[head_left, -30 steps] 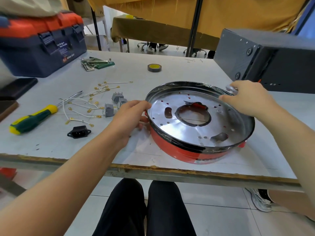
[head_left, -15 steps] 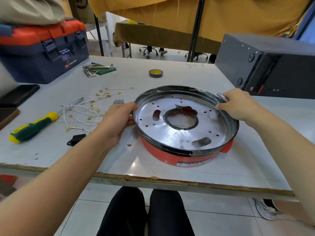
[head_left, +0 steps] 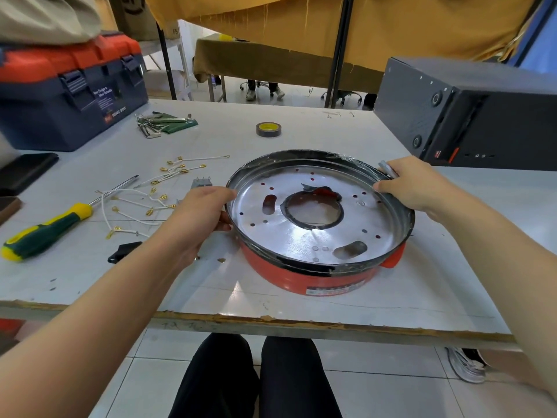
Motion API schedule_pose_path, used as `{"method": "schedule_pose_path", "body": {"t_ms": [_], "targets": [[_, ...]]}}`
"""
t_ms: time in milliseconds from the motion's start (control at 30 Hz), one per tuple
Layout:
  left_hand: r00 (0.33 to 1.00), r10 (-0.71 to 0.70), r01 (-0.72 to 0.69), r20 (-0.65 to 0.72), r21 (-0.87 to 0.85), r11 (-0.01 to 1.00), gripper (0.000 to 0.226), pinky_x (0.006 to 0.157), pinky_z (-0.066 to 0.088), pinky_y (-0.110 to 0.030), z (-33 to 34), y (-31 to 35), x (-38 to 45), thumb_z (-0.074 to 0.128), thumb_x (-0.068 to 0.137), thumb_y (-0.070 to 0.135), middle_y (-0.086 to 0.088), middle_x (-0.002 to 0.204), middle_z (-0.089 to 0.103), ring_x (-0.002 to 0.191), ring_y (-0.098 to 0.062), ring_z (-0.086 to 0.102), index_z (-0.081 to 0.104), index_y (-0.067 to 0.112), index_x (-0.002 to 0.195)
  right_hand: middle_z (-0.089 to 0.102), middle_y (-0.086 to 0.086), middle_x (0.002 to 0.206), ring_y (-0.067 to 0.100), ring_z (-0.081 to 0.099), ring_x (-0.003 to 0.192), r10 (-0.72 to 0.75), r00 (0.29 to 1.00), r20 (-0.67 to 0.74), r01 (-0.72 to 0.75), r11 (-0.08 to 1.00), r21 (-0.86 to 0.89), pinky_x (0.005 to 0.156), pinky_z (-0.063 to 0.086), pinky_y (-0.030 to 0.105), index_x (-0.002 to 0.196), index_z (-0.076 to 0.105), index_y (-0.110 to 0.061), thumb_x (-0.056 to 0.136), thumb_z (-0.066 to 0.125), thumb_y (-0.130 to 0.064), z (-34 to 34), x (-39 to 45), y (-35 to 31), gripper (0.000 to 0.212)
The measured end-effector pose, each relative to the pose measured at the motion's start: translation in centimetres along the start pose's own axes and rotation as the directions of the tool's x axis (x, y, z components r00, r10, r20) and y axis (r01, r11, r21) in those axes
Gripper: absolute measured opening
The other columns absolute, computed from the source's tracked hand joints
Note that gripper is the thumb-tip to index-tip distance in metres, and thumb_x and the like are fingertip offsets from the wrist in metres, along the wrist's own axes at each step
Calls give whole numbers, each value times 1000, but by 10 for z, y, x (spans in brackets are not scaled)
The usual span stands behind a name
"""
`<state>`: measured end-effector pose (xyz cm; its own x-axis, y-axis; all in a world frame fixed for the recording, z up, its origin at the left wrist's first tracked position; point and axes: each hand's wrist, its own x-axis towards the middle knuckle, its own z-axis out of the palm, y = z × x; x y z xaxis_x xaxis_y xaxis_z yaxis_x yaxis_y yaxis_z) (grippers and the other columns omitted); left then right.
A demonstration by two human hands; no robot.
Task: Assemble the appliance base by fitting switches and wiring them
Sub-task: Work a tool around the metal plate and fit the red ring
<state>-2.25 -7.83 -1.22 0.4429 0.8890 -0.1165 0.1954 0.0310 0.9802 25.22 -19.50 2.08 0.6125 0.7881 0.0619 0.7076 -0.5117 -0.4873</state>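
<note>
A round red appliance base (head_left: 304, 280) with a shiny perforated metal plate and a central hole lies on the white table, tilted a little toward me. My left hand (head_left: 202, 213) grips its left rim, thumb over the edge. My right hand (head_left: 413, 184) grips the far right rim, with a small grey part at its fingers. Several white wires (head_left: 135, 203) with brass terminals lie left of the base. A grey switch (head_left: 201, 183) shows just behind my left hand. A black socket part (head_left: 122, 251) lies near my left forearm.
A green and yellow screwdriver (head_left: 45, 229) lies at the left. A blue and orange toolbox (head_left: 69, 92) stands at the back left, hex keys (head_left: 162, 123) and a tape roll (head_left: 268, 129) behind the base. A dark grey case (head_left: 470, 116) stands at the back right. The table's chipped front edge (head_left: 271, 319) is close.
Both hands have slid the base to the left, toward the middle of the table, so my left hand now covers most of the grey switches. Both hands keep their hold on the rim.
</note>
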Motion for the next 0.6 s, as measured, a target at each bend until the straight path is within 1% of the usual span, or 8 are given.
{"method": "schedule_pose_path", "body": {"t_ms": [133,200,267,333,400,467,533,600], "targets": [[999,31,-32,11,76,997,27,72,44,-36,1,2,0,48,93,18,-15,77,55,73,-24,49,64,-3,85,38,7,59,19,32,52,3,1000,-10,-3,1000,-12,48,22,30,59,36,-10,89,61,-15,1,0,-1,39],[994,107,-96,-27,256,962,26,70,42,-31,0,5,-1,48,94,21,-9,77,58,74,-22,51,65,2,86,39,8,60,20,32,53,4,1000,-16,-4,1000,-21,48,22,30,60,37,-9,89,60,-14,2,-1,-1,38],[952,291,-187,-91,580,793,25,75,38,-26,-1,10,-4,52,94,28,0,100,60,82,-19,53,64,12,109,40,8,60,20,33,53,5,1000,-14,-5,1000,-18,48,23,29,61,39,-9,89,60,-14,1,-1,-1,36],[874,482,-284,-60,742,607,40,81,33,-23,-1,17,-14,54,92,35,-2,123,51,90,-15,52,55,14,126,39,8,60,20,32,52,8,1000,-15,-9,1000,-19,47,22,29,60,37,-9,89,60,-13,1,0,-1,37],[779,621,-461,84,749,476,39,86,36,-23,3,29,-27,53,90,39,0,120,53,100,-14,52,58,17,122,36,8,58,20,30,52,3,1000,-23,-3,999,-34,46,21,30,57,33,-10,88,61,-11,0,-1,-2,41],[701,622,-658,349,653,375,33,86,42,-23,12,40,-40,51,92,42,7,112,61,101,-8,55,64,21,113,35,8,58,20,30,52,-1,1000,-27,-1,999,-44,46,20,31,56,32,-10,87,61,-11,0,-1,-3,42],[636,455,-771,623,521,366,36,88,45,-23,25,49,-52,50,90,48,14,111,65,102,-1,58,66,25,114,35,8,58,20,29,52,-5,1000,-25,4,999,-53,47,19,31,56,32,-10,87,61,-11,0,-2,-4,43],[588,261,-797,765,494,348,46,90,47,-30,35,50,-57,50,85,58,13,113,65,104,-4,59,65,27,115,34,8,58,20,28,52,-10,1000,-21,9,999,-48,47,19,31,56,30,-10,87,62,-12,0,-2,-4,44]]}}
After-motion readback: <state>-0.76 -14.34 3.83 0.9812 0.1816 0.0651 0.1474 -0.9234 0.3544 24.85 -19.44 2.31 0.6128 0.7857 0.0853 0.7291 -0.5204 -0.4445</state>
